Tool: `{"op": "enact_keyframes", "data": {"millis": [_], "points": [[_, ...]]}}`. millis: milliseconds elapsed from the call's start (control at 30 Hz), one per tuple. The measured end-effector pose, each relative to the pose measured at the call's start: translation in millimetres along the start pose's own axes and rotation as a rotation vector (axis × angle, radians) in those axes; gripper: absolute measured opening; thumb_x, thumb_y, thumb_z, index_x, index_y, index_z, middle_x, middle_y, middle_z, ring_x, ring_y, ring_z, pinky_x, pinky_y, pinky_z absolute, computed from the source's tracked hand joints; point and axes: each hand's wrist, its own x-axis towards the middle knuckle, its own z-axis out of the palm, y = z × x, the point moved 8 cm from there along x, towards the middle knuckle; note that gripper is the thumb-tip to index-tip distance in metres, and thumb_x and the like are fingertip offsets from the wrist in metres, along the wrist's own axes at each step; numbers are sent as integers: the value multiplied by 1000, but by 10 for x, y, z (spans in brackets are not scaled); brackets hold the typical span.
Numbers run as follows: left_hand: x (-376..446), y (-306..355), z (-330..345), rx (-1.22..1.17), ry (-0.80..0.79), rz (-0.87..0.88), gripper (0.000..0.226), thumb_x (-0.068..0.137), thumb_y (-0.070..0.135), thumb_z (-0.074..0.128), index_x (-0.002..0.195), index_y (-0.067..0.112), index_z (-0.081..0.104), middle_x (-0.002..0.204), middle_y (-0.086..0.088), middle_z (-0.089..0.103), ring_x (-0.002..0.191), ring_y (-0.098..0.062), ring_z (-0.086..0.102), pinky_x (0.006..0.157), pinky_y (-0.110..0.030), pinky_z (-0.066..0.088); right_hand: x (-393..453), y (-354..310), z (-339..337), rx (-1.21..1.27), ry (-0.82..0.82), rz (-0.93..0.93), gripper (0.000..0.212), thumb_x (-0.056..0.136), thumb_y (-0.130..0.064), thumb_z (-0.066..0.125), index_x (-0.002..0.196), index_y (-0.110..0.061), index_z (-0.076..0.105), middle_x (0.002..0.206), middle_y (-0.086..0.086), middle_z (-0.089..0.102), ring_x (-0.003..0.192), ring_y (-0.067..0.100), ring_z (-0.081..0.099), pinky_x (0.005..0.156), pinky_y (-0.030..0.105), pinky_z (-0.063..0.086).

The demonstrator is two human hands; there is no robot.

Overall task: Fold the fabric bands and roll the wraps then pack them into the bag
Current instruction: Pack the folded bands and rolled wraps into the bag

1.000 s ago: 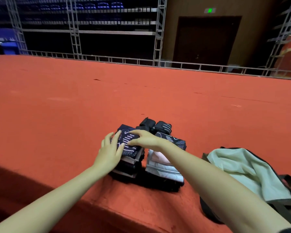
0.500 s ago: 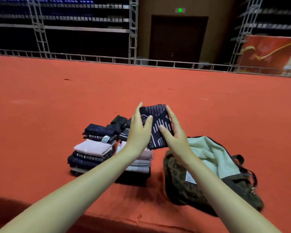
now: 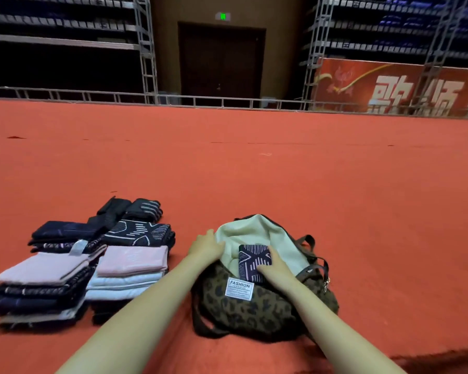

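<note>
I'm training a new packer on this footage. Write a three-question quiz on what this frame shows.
1. True or false: the right hand holds a patterned dark band in the mouth of the bag.
2. What does the left hand grip?
A. the bag's rim
B. a pink band
C. a rolled wrap
3. Fill in: the folded stacks lie on the red carpet to the ___ of the bag.

Key: 1 true; 2 A; 3 left.
</note>
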Motion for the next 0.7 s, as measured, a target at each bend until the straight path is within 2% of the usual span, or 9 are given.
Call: {"op": "enact_keyframes", "data": {"millis": [133, 233, 300, 367, 433, 533, 600, 700], "points": [[5, -72, -1, -46, 26, 103, 35, 90, 26, 47, 121, 15, 55, 121, -9, 62, 110, -30, 56, 86, -35, 45, -15, 42, 66, -39, -38, 1, 42, 80, -9, 49, 116, -28, 44, 105, -4, 64, 95, 12, 61, 81, 28, 48], [-61, -7, -236, -93, 159, 228, 29, 86, 15, 53, 112, 16, 65, 108, -8, 67, 101, -27, 58, 77, -33, 43, 45, 55, 128, 181, -53, 85, 37, 82, -2, 49, 115, -19, 48, 105, 4, 64, 95, 17, 61, 86, 33, 51], [-131, 44, -484, -118, 307, 284, 30, 85, 15, 54, 111, 24, 67, 100, -7, 64, 94, -27, 58, 70, -31, 41, 76, -46, 235, 360, -39, 110, 37, 84, 1, 49, 119, -13, 49, 107, 7, 63, 96, 22, 61, 85, 35, 52], [-227, 96, -696, -135, 418, 325, 30, 87, 16, 54, 113, 27, 66, 94, -4, 52, 89, -26, 56, 71, -32, 40, 126, -189, 365, 392, 20, 72, 43, 85, -2, 52, 125, -13, 45, 113, 4, 61, 100, 21, 60, 82, 30, 51], [-304, 109, -805, -102, 471, 348, 30, 88, 16, 54, 115, 26, 64, 93, -2, 46, 88, -27, 55, 73, -34, 42, 163, -313, 559, 314, 49, 13, 51, 84, -6, 56, 130, -19, 38, 119, 0, 58, 103, 15, 56, 82, 23, 45], [-335, 43, -797, -17, 460, 334, 30, 91, 18, 53, 121, 23, 60, 102, -6, 46, 93, -29, 56, 77, -37, 46, 186, -339, 860, 118, 58, 13, 65, 80, -14, 60, 139, -18, 32, 122, 1, 59, 107, 18, 56, 86, 26, 43], [-323, -50, -773, 2, 450, 307, 32, 92, 18, 51, 123, 21, 58, 106, -7, 46, 97, -29, 54, 79, -37, 45, 216, -344, 917, 53, 79, 2, 62, 81, -19, 61, 137, -19, 36, 121, 0, 61, 109, 19, 57, 86, 27, 44], [-359, -89, -772, 137, 511, 326, 36, 88, 15, 58, 124, 15, 57, 112, -13, 49, 104, -32, 48, 82, -41, 45, 252, -407, 930, -69, 3, -61, 62, 87, -30, 56, 142, -17, 31, 129, 1, 58, 116, 20, 55, 94, 31, 44]]}}
